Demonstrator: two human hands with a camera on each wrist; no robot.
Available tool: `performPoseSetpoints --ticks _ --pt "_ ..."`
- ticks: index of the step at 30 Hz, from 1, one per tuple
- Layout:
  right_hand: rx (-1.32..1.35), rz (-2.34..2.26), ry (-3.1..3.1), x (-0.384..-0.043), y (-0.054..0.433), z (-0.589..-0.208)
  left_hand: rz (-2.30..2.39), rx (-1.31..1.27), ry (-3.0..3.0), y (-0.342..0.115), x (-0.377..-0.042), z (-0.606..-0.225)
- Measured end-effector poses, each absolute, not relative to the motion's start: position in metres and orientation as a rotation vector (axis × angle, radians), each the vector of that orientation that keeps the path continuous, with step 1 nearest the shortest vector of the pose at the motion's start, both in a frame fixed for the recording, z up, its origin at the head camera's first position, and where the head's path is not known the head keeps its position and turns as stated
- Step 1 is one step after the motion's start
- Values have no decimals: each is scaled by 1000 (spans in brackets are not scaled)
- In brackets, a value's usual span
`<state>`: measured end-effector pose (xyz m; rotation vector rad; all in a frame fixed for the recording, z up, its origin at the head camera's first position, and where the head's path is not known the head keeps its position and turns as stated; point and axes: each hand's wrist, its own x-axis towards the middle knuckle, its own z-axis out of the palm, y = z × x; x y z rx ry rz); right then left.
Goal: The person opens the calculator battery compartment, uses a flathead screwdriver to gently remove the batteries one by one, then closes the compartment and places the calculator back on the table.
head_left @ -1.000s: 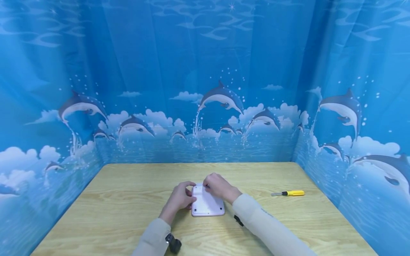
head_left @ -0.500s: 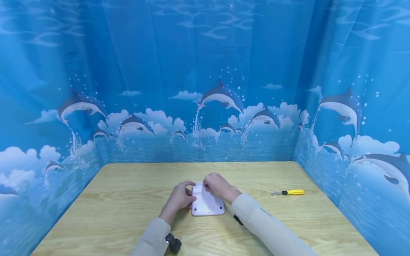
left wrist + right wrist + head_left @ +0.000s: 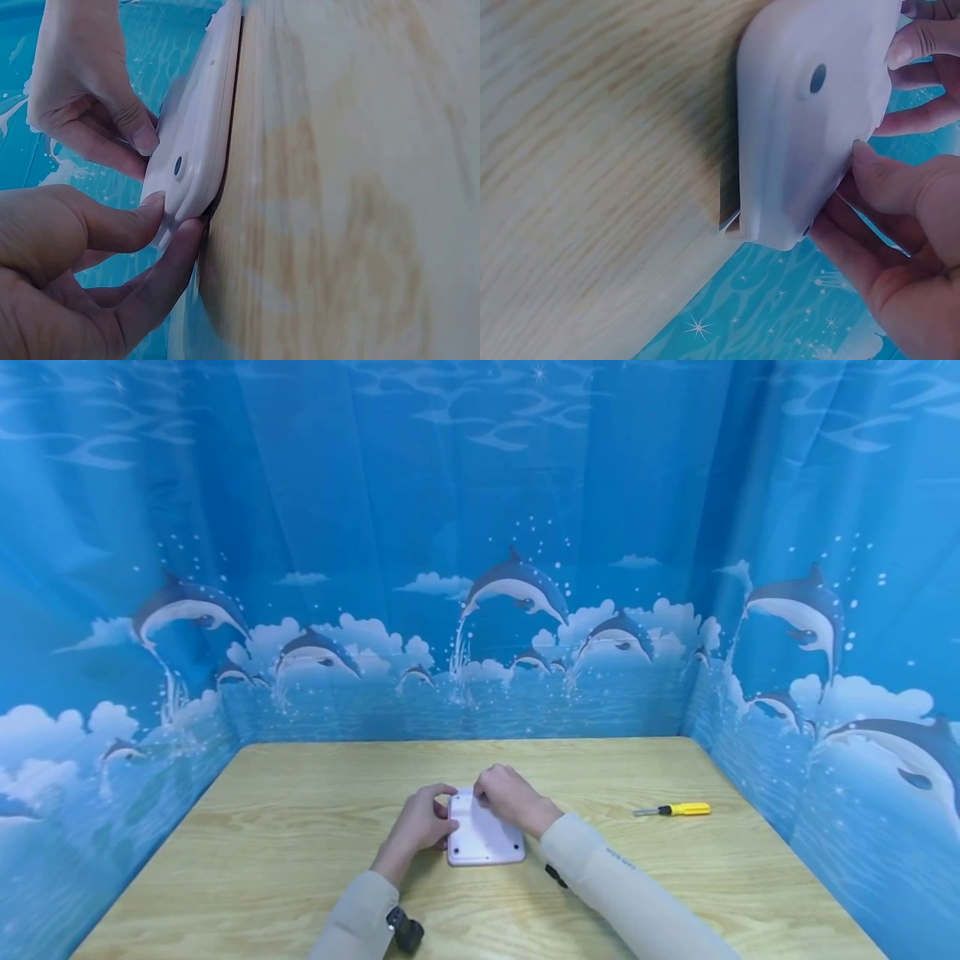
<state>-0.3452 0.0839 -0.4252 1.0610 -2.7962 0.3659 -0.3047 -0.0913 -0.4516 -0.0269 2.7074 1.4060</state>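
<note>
A pale pink device, which looks like a calculator (image 3: 486, 843), lies back up on the table, dark round feet at its corners. My left hand (image 3: 422, 821) grips its left edge, thumb on the back and fingers along the side. In the left wrist view the left thumb (image 3: 135, 221) presses near a corner. Over the far right part of the back, my right hand (image 3: 512, 797) has curled fingers, their tips at the surface. The right thumb (image 3: 885, 176) touches the back in the right wrist view. Whether a small part is pinched there is hidden.
A yellow-handled screwdriver (image 3: 686, 809) lies at the right of the wooden table (image 3: 315, 827), its shaft pointing left. Behind and at both sides hangs a blue dolphin-print curtain (image 3: 375, 568). Dark wrist cameras are strapped over both sleeves.
The right fingers have shifted very slightly at the calculator's back, hiding a small dark spot seen a second ago. The left hand and calculator stay in place.
</note>
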Motion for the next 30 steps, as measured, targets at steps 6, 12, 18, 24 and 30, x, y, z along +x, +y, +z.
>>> performPoseSetpoints --ticks 6,12,18,24,30 --pt "1059 379 -2795 -345 84 -424 1391 -42 2715 -91 -303 -450" --pt "1076 374 -2796 -346 84 -423 1387 -55 2714 -90 -303 -450" --pt "1079 352 -2795 -347 84 -422 1388 -59 2706 -90 -303 -450" --pt "1072 354 -2799 -348 83 -422 1386 -61 2708 -90 -303 -450" --pt "1068 354 -2812 -347 82 -422 1383 -58 2712 -90 -304 -451"
